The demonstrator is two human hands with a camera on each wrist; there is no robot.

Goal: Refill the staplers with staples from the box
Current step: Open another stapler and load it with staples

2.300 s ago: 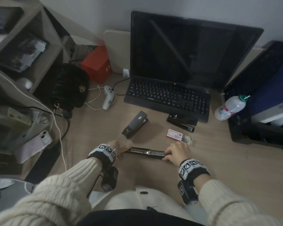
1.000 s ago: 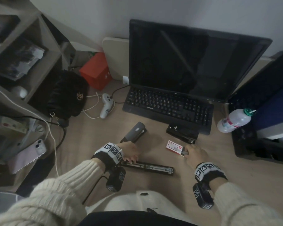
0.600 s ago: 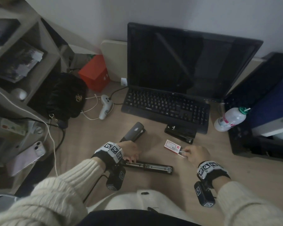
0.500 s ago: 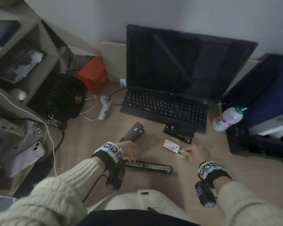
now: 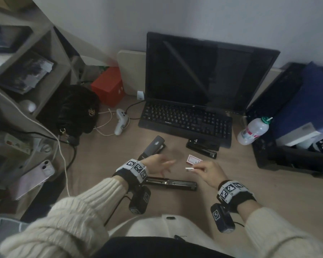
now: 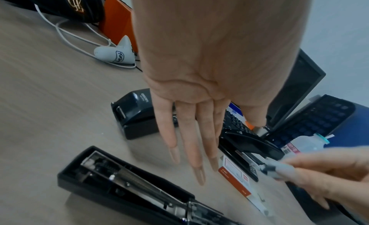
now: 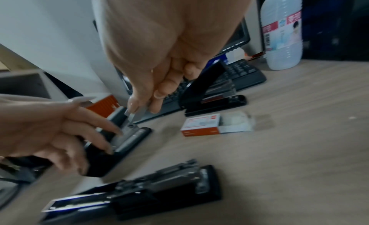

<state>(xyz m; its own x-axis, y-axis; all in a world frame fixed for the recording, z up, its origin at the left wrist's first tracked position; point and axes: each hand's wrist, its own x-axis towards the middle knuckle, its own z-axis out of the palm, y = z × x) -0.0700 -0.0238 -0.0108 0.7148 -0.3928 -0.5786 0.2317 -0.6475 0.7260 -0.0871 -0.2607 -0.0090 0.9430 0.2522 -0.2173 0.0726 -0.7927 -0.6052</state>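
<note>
A long black stapler (image 5: 172, 183) lies folded flat open on the desk, its metal channel (image 6: 127, 179) facing up. Just above it my left hand (image 5: 166, 164) hovers with straight, spread fingers (image 6: 189, 149) and holds nothing. My right hand (image 5: 194, 169) pinches a short grey staple strip (image 5: 189, 168) between thumb and fingertips (image 7: 135, 105), in the air between the box and the open stapler (image 7: 149, 192). The red-and-white staple box (image 5: 194, 159) lies behind, its inner tray (image 7: 235, 123) slid out. A grey-topped stapler (image 5: 154, 146) and a black stapler (image 5: 201, 148) stand further back.
A black keyboard (image 5: 186, 121) and monitor (image 5: 203, 75) stand behind the staplers. A plastic bottle (image 5: 254, 130) lies at the right beside dark boxes (image 5: 295, 146). At the left are a black bag (image 5: 73, 110), a white controller (image 5: 120, 121), cables and shelves.
My left hand has let go of the open stapler and lifted with fingers spread. My right hand has drawn a staple strip out of the box and brought it leftward.
</note>
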